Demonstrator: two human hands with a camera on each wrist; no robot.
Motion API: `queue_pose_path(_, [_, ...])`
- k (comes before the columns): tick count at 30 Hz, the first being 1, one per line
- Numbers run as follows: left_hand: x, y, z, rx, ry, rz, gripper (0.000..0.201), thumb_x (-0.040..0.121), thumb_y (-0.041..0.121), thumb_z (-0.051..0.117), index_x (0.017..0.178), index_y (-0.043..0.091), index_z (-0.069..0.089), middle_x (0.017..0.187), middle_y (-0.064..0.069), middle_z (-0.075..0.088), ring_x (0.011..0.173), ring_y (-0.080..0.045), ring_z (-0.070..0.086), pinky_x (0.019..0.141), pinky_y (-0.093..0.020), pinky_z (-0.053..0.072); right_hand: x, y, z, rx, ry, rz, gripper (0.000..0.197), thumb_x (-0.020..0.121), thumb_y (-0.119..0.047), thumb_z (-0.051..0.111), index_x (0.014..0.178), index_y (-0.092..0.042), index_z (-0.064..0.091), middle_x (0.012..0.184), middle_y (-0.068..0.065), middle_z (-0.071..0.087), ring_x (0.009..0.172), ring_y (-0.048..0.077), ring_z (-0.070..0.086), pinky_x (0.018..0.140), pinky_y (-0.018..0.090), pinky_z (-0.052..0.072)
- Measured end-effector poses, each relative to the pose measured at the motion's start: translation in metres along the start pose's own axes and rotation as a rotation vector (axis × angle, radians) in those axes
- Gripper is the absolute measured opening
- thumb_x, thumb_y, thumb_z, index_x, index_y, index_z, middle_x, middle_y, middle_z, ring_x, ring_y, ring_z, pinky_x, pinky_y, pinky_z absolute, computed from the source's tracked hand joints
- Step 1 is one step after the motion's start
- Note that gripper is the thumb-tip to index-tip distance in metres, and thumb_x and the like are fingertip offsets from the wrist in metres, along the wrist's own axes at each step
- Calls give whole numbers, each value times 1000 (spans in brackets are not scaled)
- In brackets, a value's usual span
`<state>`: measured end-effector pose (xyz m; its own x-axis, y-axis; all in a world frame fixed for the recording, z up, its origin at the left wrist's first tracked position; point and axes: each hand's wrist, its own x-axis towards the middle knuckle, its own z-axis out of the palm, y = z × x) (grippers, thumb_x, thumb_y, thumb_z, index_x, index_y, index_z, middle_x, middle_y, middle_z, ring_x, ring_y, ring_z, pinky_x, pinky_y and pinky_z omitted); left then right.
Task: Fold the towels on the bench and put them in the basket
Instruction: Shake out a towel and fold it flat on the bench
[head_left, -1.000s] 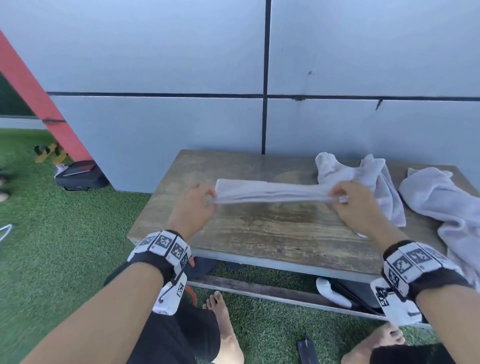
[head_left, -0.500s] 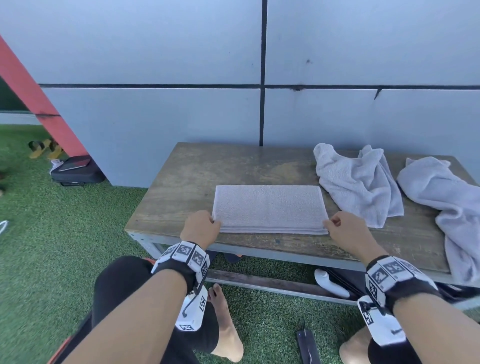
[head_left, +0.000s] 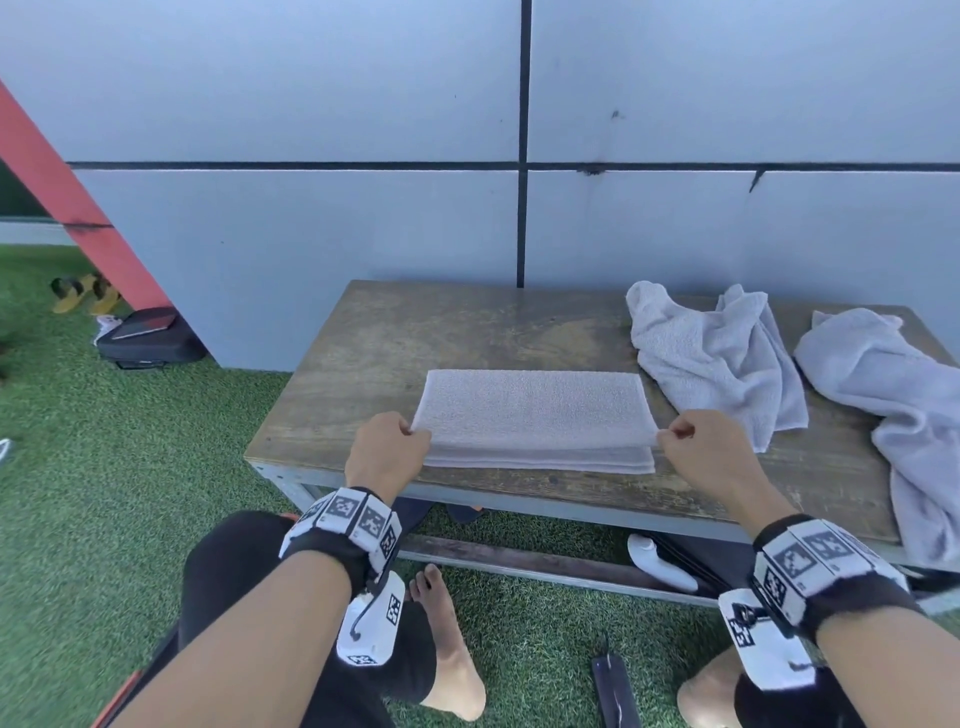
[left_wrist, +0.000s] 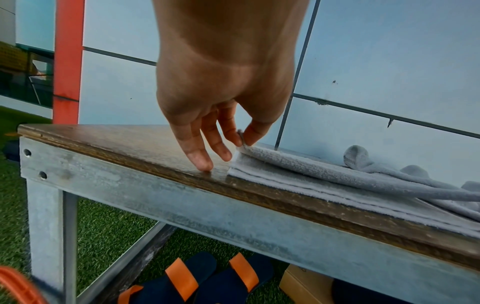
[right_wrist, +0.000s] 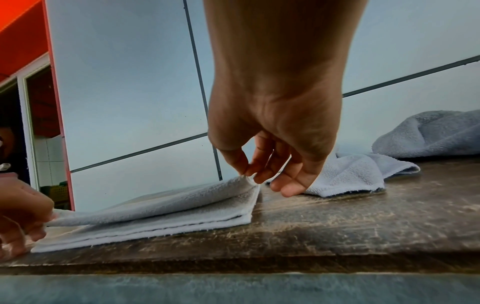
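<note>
Head view: the folded towel (head_left: 535, 415) lies on the bench (head_left: 374, 343) between the left hand (head_left: 387, 449) and right hand (head_left: 706, 452).

Left wrist view: thumb and forefinger pinch the top layer's corner.

Right wrist view: fingertips (right_wrist: 246, 170) pinch the opposite corner, lifted slightly.

No words, brand names or numbers can be read anywhere in these views. The only sign-like marks are the black-and-white square code patterns on the left wristband (head_left: 349, 519) and the right wristband (head_left: 810, 561), and they carry no letters or digits that can be made out. A small dark mark shows on the white unit (head_left: 774, 649) hanging under the right wristband, too small to tell.
</note>
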<state>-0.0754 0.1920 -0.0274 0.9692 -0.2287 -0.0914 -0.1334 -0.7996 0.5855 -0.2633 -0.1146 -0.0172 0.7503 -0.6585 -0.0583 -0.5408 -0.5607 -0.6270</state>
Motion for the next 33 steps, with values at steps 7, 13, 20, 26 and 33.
queue_pose_path(7, [-5, -7, 6, 21, 0, 9, 29, 76, 16, 61, 63, 18, 35, 57, -2, 39, 53, -19, 38, 51, -29, 33, -9, 14, 11, -83, -190, 14, 47, 83, -19, 66, 49, -16, 34, 46, 0, 36, 44, 16, 32, 52, 27, 35])
queue_pose_path(13, [0, -5, 2, 80, -79, -26, 32, 76, 15, 59, 62, 16, 30, 53, 2, 33, 48, -17, 30, 46, -24, 24, -6, 13, 10, -159, -234, 60, 44, 80, -26, 68, 49, -17, 38, 47, -1, 39, 45, 16, 37, 54, 29, 39])
queue_pose_path(20, [7, 35, 11, 321, -15, 84, 51, 81, 31, 58, 122, 9, 35, 119, -11, 33, 115, -30, 33, 94, -42, 41, -13, -30, 27, -425, 98, -269, 11, 89, -25, 53, 98, -19, 54, 105, 2, 50, 99, 22, 45, 89, 40, 45])
queue_pose_path(26, [21, 69, 78, 303, -201, 522, 53, 101, 30, 36, 150, 12, 29, 162, -9, 17, 152, -27, 5, 123, -46, 16, 12, -76, 102, -336, -99, -414, 49, 100, -29, 34, 147, -13, 35, 158, 6, 29, 148, 22, 23, 120, 41, 23])
queue_pose_path(33, [19, 44, 102, 498, -179, 597, 68, 96, 46, -9, 160, 25, -2, 167, 8, -7, 154, -15, -7, 125, -40, -4, 17, -61, 132, -421, -117, -368, 61, 104, -43, 12, 160, -21, 8, 168, -2, 1, 154, 17, -3, 124, 47, 3])
